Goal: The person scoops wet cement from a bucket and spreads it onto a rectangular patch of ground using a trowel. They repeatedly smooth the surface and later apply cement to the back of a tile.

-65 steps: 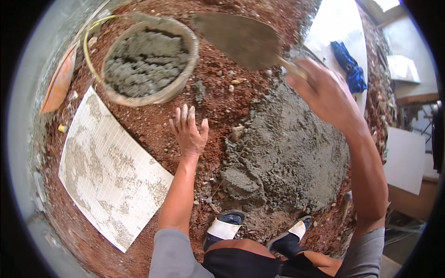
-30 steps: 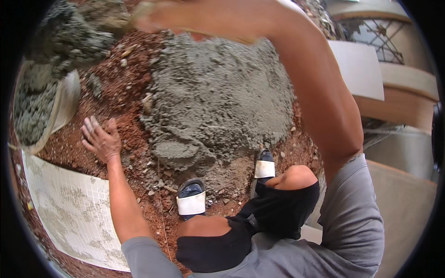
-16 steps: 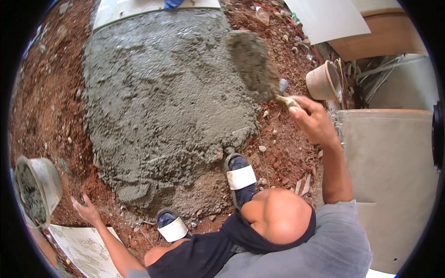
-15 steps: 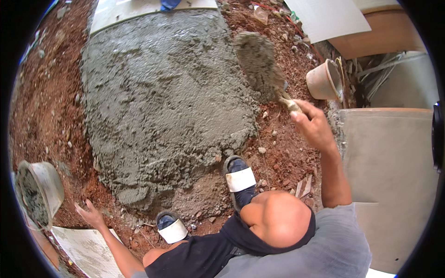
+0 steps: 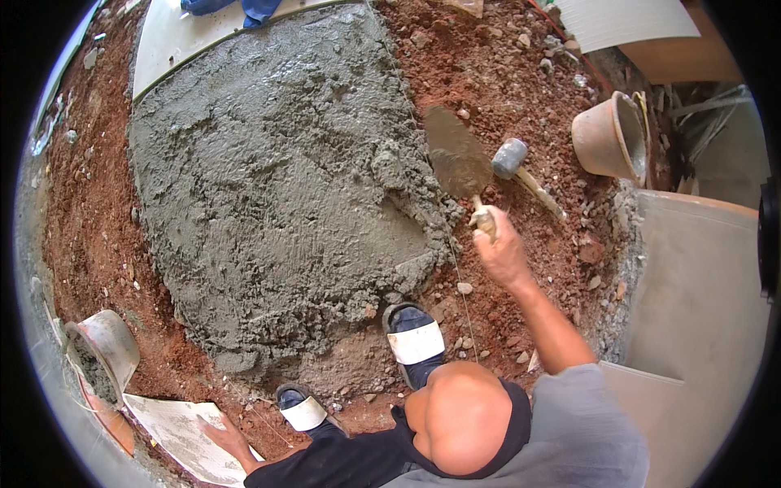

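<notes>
Brown trowel (image 5: 457,153) is clasped in right hand (image 5: 500,250), left hand (image 5: 228,437) extended over sheet (image 5: 167,419).

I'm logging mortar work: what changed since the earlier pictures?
The right hand carried the trowel from near the mortar bucket rightward across the mortar bed; the trowel, loaded before, is now mostly bare. The left hand drew back over the white panel. The trowel stayed gripped.

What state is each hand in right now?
Left hand: open, over the mortar-smeared white tile; contact unclear.
Right hand: closed, holding the masonry trowel.
</notes>
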{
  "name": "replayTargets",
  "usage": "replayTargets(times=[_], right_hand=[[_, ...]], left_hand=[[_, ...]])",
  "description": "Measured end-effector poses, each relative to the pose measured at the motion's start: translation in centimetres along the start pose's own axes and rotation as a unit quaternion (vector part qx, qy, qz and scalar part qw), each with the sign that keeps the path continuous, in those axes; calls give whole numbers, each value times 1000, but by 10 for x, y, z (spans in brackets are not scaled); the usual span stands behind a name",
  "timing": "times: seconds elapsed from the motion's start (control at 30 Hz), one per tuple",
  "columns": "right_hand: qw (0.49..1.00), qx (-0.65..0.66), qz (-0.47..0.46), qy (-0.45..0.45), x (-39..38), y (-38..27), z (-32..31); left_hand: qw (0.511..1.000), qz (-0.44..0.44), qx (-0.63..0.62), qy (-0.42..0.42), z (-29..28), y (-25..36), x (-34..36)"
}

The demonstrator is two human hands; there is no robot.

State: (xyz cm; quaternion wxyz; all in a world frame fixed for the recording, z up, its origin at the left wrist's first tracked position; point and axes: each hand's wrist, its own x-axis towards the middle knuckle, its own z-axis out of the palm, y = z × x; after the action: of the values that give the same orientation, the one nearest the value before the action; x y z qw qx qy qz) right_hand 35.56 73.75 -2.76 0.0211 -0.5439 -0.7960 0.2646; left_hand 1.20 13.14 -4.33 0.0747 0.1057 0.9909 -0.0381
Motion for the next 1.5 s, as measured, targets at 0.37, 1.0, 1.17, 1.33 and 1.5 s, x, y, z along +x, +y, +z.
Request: replayTargets(times=[0.37,1.0,1.17,1.33,1.5], right_hand=[[821,-384,-408,-111,229,-19,-22],[901,-55,-124,-412,265,-16,-46],[878,-109,-114,-453,145,20,-45],[845,-235,-90,-472,119,11,-67],[945,-104,-123,-285,240,-22,-62]], left_hand=[[963,-164,106,-186,-24,32,-59],[942,-192,-1,-274,-55,11,-94],[932,-202,-20,-301,-37,18,-92],[941,-186,-68,-276,-41,19,-69],[944,-148,-83,-282,-35,34,-58]])
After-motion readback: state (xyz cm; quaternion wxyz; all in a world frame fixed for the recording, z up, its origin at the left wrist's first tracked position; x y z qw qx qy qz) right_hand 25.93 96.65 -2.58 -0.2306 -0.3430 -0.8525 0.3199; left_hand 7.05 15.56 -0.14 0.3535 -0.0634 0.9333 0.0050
